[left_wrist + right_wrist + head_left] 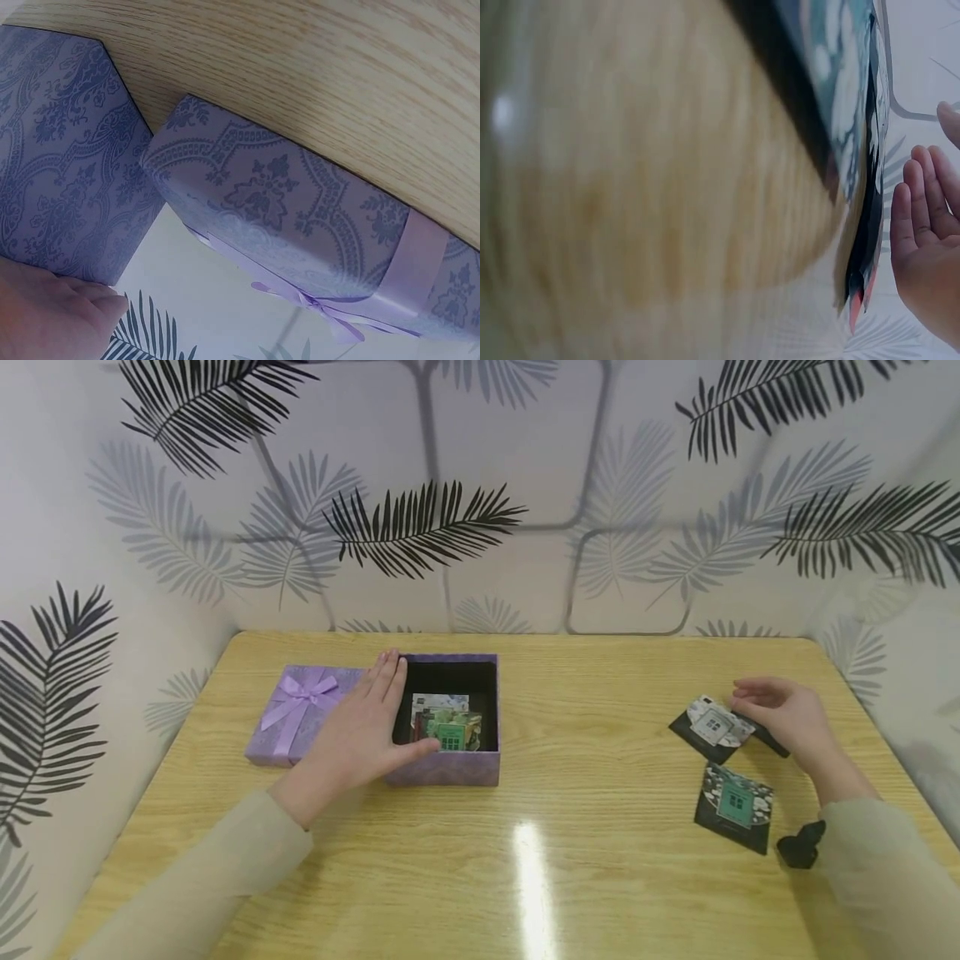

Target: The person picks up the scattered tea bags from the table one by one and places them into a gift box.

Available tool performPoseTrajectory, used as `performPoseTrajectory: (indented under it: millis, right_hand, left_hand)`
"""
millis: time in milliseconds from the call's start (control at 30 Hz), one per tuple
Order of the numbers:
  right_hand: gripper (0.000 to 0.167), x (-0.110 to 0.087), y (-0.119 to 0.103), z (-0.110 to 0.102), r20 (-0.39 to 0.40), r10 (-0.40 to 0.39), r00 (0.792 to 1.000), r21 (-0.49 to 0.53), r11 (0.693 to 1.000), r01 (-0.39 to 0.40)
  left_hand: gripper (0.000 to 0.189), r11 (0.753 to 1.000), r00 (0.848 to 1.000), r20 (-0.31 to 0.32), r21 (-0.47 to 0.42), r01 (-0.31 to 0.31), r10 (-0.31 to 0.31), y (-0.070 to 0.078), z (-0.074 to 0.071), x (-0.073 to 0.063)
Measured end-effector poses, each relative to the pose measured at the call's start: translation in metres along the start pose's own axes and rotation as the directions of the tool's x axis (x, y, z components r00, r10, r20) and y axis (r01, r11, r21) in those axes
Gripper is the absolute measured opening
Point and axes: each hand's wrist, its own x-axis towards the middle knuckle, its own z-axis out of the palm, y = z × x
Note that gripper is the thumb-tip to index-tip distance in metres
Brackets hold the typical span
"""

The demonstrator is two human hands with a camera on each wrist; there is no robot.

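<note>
In the head view my left hand [352, 727] lies along the left wall of a lidless purple box [446, 770], fingers straight toward the back, thumb at the front rim. The left wrist view shows its fingers against the box's patterned side [67, 157]. Several flat printed packets [450, 737] are inside the black-lined box. My right hand [795, 718] hovers with loosely bent fingers beside a white-and-black packet [716, 727], partly covering a dark packet behind it. In the right wrist view this hand [934, 232] shows spread from the thumb, holding nothing, near packet edges [844, 90].
A purple lid [288, 727] with a ribbon bow sits left of the box, partly behind my left hand. Nearer me on the right lie a green-labelled black packet [735, 806] and a small black object [800, 847]. A leaf-patterned wall covering [510, 577] rises behind the wooden table [592, 860].
</note>
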Motion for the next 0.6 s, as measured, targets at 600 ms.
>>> performPoseTrajectory:
  millis: [600]
  right_hand:
    - [0.069,0.012,0.007,0.004,0.197,0.018,0.98,-0.198,0.98,0.022]
  left_hand:
    - [0.124,1.0,1.0,0.006,-0.004,0.006,-0.006,0.002,0.0,0.0]
